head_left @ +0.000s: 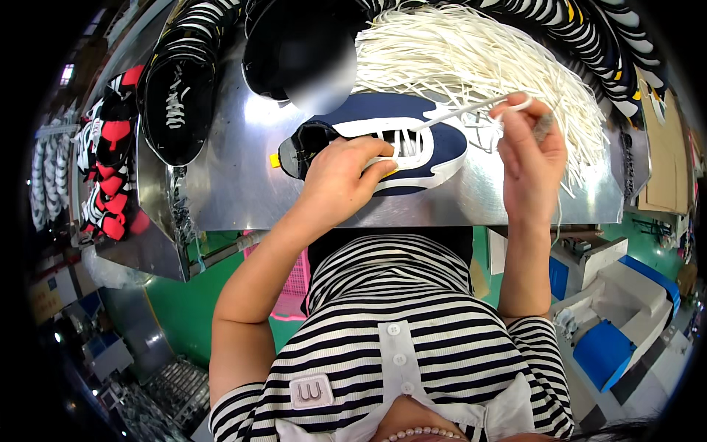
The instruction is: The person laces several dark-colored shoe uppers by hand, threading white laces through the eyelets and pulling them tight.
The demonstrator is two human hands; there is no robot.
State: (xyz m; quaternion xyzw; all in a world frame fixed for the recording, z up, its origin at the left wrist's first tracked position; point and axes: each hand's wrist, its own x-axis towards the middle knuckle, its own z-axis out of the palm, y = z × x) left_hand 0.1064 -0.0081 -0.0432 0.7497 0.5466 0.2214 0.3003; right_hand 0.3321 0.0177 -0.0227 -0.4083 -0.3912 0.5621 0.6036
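A navy and white shoe upper (442,147) lies on the metal table in front of me, its toe to the right. My left hand (342,177) is closed on the upper's edge beside the lace opening, thumb and fingers pinching it. White lace (401,144) crosses the opening in several rows. From there a stretch of white shoelace (468,109) runs taut up to my right hand (530,140), whose fingers pinch it, raised to the right of the toe. The lace's loose end hangs past my right wrist.
A big heap of white laces (442,51) covers the back of the metal table (243,184). Stacked dark uppers (177,103) stand at the left, more (589,44) at the back right. Red, black and white uppers (110,169) lie far left. A pink basket (294,287) sits below.
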